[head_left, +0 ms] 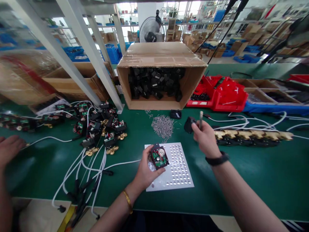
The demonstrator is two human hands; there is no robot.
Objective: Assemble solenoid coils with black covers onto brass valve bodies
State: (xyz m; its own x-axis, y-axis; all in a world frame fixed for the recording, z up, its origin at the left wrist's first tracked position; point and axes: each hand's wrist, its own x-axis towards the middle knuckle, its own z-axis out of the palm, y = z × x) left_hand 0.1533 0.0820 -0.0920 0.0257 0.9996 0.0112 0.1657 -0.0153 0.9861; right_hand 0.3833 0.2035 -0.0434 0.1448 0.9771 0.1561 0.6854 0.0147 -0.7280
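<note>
My left hand (147, 170) is closed around the side of an open black actuator housing (159, 157). A green circuit board and a round white part show inside it, and a white cable runs off to the left. Beneath it lies a white sheet (181, 167) dotted with rows of small shiny round pieces. To the right, my right hand (205, 137) grips a black plastic cover (188, 125) at its fingertips. A slim tool with a pale tip (201, 119) stands up from the same hand; its kind is unclear.
Loose screws (163, 126) lie heaped beyond the sheet, near another black cover (175, 114). Behind stands a cardboard box (161, 54) of black parts. Wired brass-fitted units (109, 138) crowd the left; a row (251, 137) lies right. Red bins (229, 96) stand behind. Another person's hand (11, 148) is far left.
</note>
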